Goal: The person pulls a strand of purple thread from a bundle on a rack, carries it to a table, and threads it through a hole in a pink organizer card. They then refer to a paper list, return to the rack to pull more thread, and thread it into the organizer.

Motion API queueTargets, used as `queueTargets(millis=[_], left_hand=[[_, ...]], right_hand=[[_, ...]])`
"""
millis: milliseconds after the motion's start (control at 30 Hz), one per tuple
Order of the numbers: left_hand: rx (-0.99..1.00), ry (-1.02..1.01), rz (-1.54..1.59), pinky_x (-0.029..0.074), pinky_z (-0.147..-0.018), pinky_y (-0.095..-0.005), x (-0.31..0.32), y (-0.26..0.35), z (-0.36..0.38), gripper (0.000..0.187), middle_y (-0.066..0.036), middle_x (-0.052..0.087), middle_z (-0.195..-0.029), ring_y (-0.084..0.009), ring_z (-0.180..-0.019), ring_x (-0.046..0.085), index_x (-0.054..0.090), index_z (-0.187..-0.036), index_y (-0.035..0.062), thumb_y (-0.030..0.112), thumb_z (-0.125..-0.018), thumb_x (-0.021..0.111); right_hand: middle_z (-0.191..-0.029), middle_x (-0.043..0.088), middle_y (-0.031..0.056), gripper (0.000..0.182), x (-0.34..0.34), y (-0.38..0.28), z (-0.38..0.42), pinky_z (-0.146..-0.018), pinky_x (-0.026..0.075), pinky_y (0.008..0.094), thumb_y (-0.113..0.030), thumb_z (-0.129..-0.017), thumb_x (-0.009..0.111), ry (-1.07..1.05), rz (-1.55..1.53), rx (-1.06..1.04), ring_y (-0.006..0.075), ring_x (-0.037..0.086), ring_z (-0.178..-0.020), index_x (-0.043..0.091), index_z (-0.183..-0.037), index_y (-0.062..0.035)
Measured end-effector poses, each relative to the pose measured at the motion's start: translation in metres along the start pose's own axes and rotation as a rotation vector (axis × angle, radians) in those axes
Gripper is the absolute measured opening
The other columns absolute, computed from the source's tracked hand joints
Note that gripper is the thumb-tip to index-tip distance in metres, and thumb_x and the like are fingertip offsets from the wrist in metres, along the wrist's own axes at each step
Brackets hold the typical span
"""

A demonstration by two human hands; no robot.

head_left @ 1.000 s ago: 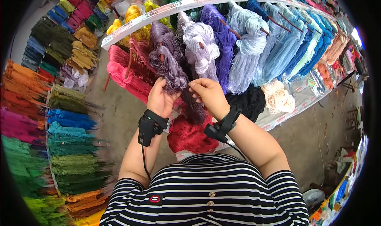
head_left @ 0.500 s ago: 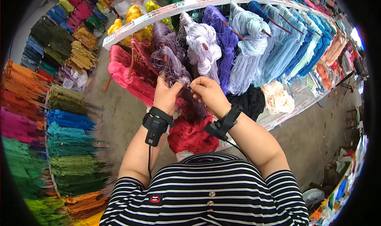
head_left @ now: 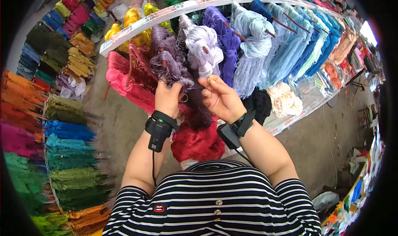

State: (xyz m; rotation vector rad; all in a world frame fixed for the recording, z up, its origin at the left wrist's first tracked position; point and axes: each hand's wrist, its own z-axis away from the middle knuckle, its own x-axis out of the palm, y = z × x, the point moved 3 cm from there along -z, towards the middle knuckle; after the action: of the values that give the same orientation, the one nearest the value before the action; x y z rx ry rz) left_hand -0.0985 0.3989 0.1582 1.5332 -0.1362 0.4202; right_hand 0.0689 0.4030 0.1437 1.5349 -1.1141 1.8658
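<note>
A dark purple skein of yarn (head_left: 168, 62) hangs from a reddish-brown peg on the white rail. My left hand (head_left: 168, 98) is closed on its lower strands, fingers partly hidden in the yarn; a small loose loop curls by the thumb. To the right, my right hand (head_left: 224, 99) is raised in a pinch in front of the pale lilac skein (head_left: 203, 45). Whatever its fingertips hold is too thin to make out. Both wrists wear black strapped devices with cables.
Skeins in pink (head_left: 130, 80), violet (head_left: 224, 41) and several blues hang along the white rail (head_left: 166, 15). Below lie a red yarn bundle (head_left: 197, 142), a black one (head_left: 259, 105) and a cream one (head_left: 285, 101). Stacked coloured yarn (head_left: 70, 153) lines the left side.
My right hand has moved right and slightly down, away from my left hand, still pinched. My left hand stays at the purple skein. The whole view has shifted slightly.
</note>
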Motion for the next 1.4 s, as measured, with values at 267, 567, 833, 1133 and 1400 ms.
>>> queueTargets(millis=[267,567,833,1133,1400], left_hand=[[0.103,0.028,0.033,0.053,-0.074,-0.0339,-0.008,-0.008,-0.018,0.039,-0.003,0.06,-0.11,-0.0168,-0.093,0.061,0.049,-0.12,0.0118,-0.006,-0.086,0.052],[0.74,0.06,-1.331,0.044,-0.093,-0.0422,-0.024,-0.038,-0.011,0.044,-0.027,0.045,-0.127,-0.0371,-0.118,0.046,0.057,-0.123,0.0058,0.001,-0.08,0.065],[0.718,0.404,-0.602,0.045,-0.094,-0.0385,0.097,-0.065,0.152,0.053,-0.02,0.057,-0.12,-0.0291,-0.108,0.055,0.051,-0.123,-0.0098,0.015,-0.081,0.071],[-0.646,-1.509,-0.536,0.037,-0.055,-0.0161,0.402,-0.267,0.551,0.042,-0.006,0.058,-0.125,-0.0057,-0.073,0.053,0.052,-0.127,0.0037,0.003,-0.084,0.052],[-0.749,-2.58,-0.86,0.038,-0.054,-0.0183,0.446,-0.304,0.874,0.024,0.003,0.062,-0.08,-0.0042,-0.064,0.052,0.063,-0.112,0.0037,0.016,-0.092,0.057]], right_hand=[[-0.064,0.044,-0.0017,0.011,-0.094,-0.03,0.125,-0.049,0.036,0.0233,-0.013,-0.091,0.059,0.274,0.602,0.214,0.0085,0.04,-0.054,0.056,-0.083,-0.0058],[-0.065,0.053,0.0017,0.009,-0.236,-0.045,0.49,-0.041,0.038,0.0229,-0.012,-0.088,0.057,1.283,0.588,-0.146,0.0104,0.052,-0.051,0.059,-0.082,-0.0045],[-0.07,0.064,0.0123,0.018,-0.235,0.043,0.753,-0.059,0.051,0.0366,-0.018,-0.082,0.052,1.838,0.788,-0.457,0.0231,0.062,-0.058,0.064,-0.082,-0.0038],[-0.076,0.062,0.0147,0.01,-0.083,0.099,0.883,-0.065,0.047,0.0446,-0.017,-0.083,0.056,1.619,1.526,-0.659,0.0348,0.06,-0.072,0.059,-0.084,-0.0069],[-0.077,0.063,0.0181,0.014,-0.029,0.199,1.033,-0.065,0.047,0.0446,-0.018,-0.085,0.054,2.056,0.913,-0.942,0.0378,0.061,-0.075,0.059,-0.085,-0.004]])
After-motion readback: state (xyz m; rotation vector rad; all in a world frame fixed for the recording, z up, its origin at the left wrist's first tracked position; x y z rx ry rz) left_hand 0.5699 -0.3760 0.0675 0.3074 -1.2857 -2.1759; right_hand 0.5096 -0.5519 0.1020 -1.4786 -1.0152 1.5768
